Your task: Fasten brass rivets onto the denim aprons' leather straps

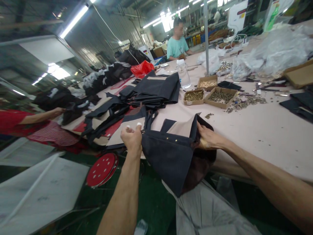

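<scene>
A dark navy fabric piece (168,153) with small brass-coloured studs along its upper edge hangs over the table's front edge, above my lap. My left hand (132,135) pinches its left corner, with white coverings on two fingertips. On the other side, my right hand (206,137) grips the right edge, its fingers partly hidden behind the cloth. A beige panel (179,127) shows inside the fold, and a dark brown part hangs below my right hand. Close to my left hand lie more navy and beige pieces (137,117).
Cardboard trays of small metal fittings (221,97) stand beyond the cloth, with loose rings (246,101) beside them. A clear bottle (184,75) stands near a metal pole (206,39). A red stool (102,169) is at lower left. One person in red (22,125) works at left, another in teal (176,47) behind.
</scene>
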Demonstrator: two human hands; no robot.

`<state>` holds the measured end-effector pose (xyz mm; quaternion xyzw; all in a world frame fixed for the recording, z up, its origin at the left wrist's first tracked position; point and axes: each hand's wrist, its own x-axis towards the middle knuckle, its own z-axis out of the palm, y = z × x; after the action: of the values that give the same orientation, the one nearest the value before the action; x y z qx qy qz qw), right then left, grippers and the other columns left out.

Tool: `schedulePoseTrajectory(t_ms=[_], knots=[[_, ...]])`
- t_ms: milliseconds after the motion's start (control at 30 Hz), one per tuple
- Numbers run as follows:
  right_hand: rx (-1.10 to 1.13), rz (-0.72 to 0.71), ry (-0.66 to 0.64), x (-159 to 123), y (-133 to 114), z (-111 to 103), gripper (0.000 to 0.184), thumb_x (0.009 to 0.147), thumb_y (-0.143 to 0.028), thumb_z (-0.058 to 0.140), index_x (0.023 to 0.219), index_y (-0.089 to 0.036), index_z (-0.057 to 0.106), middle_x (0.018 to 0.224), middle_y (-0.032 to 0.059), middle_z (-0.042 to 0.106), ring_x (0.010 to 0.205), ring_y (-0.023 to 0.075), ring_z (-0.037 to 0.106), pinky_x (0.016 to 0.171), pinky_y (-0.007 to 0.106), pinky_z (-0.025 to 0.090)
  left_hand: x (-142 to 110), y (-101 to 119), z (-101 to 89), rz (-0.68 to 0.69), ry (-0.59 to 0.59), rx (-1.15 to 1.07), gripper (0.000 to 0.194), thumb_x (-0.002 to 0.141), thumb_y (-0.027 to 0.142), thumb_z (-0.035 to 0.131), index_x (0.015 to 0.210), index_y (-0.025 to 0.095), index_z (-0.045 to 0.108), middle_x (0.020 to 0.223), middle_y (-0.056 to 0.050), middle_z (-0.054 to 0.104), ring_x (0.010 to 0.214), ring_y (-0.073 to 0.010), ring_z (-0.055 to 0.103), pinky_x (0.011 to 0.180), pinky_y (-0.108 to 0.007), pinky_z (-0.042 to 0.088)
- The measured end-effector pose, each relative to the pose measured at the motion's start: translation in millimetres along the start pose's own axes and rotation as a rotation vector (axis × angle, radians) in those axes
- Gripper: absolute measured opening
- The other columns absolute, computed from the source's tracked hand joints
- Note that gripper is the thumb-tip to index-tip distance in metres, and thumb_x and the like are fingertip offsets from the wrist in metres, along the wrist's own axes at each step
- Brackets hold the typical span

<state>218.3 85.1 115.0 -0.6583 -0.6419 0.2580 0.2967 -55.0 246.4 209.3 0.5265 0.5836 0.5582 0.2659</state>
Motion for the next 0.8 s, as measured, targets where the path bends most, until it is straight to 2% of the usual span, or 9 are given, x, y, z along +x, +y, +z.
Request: schedulePoseTrajectory(t_ms=[33,67,167,233,300,400,533,667,800], knots=[[-0.014,0.012,-0.010,2,-2,0,0.133,0.076,-0.061,0.078,0.167,-0.009,-0.003,0.128,0.0289,0.061,0.107,0.0403,0.067,0.094,0.048,0.049,-17,16,-5.4,0.233,-0.052,0.032,0.048,0.075,0.019,0.080,0.120,0.013,0.064,0.111,-0.008,0.070,0.109,-0.0236,0.067,0.102,-0.041,0.054],[-0.029,0.025,-0.022,4,-4,0,0.131,0.077,-0.060,0.078,0.167,-0.008,-0.002,0.124,0.0279,0.064,0.103,0.0392,0.068,0.091,0.046,0.049,-39,31,-10.3,0.470,-0.198,0.045,0.049,0.079,0.021,0.078,0.125,0.016,0.064,0.121,-0.010,0.069,0.116,-0.0247,0.065,0.107,-0.042,0.050],[-0.084,0.068,-0.045,10,-8,1,0.125,0.082,-0.063,0.072,0.167,-0.008,-0.002,0.119,0.0250,0.068,0.099,0.0370,0.069,0.088,0.044,0.049,-111,65,-17.0,0.924,-0.861,0.012,0.038,0.085,0.027,0.076,0.121,0.020,0.067,0.122,-0.011,0.070,0.117,-0.0265,0.065,0.105,-0.041,0.051],[-0.105,0.094,-0.043,13,-10,2,0.124,0.085,-0.070,0.065,0.168,-0.008,-0.003,0.120,0.0248,0.069,0.103,0.0376,0.069,0.091,0.044,0.049,-149,68,-12.9,1.081,-1.293,0.086,0.024,0.091,0.033,0.070,0.110,0.019,0.070,0.106,-0.010,0.074,0.101,-0.0242,0.070,0.095,-0.036,0.054],[-0.099,0.118,-0.047,14,-12,2,0.126,0.085,-0.078,0.061,0.168,-0.008,-0.004,0.123,0.0252,0.069,0.108,0.0386,0.068,0.093,0.045,0.049,-171,57,-5.4,1.133,-1.485,0.343,0.020,0.097,0.035,0.061,0.103,0.018,0.070,0.094,-0.009,0.074,0.088,-0.0237,0.071,0.084,-0.035,0.055],[-0.082,0.133,-0.062,12,-11,-1,0.131,0.080,-0.082,0.064,0.168,-0.009,0.000,0.131,0.0269,0.067,0.114,0.0405,0.068,0.097,0.047,0.049,-172,31,4.0,1.127,-1.428,0.752,0.026,0.101,0.034,0.049,0.102,0.016,0.068,0.089,-0.012,0.072,0.081,-0.0270,0.071,0.077,-0.038,0.054],[-0.035,0.003,-0.091,6,11,-13,0.116,0.082,-0.063,0.074,0.169,-0.014,0.014,0.145,0.0235,0.060,0.124,0.0401,0.064,0.104,0.048,0.048,-136,4,17.5,1.035,-1.194,0.956,0.027,0.097,0.024,0.048,0.111,0.013,0.068,0.092,-0.016,0.073,0.080,-0.0306,0.071,0.077,-0.042,0.055],[0.106,-0.042,-0.095,2,49,-23,0.081,0.081,-0.035,0.075,0.156,-0.019,0.051,0.148,0.0107,0.062,0.130,0.0358,0.061,0.111,0.043,0.047,-99,-20,44.9,0.739,-1.053,0.778,0.037,0.085,0.012,0.059,0.119,0.017,0.074,0.100,-0.011,0.075,0.090,-0.0241,0.071,0.088,-0.034,0.055],[0.170,-0.048,-0.105,-4,71,-17,0.054,0.082,-0.021,0.066,0.136,-0.015,0.071,0.143,0.0108,0.066,0.130,0.0324,0.062,0.114,0.040,0.046,-94,-52,75.3,0.564,-1.041,0.552,0.040,0.085,0.020,0.067,0.124,0.021,0.076,0.100,-0.007,0.075,0.088,-0.0198,0.068,0.089,-0.031,0.056]])
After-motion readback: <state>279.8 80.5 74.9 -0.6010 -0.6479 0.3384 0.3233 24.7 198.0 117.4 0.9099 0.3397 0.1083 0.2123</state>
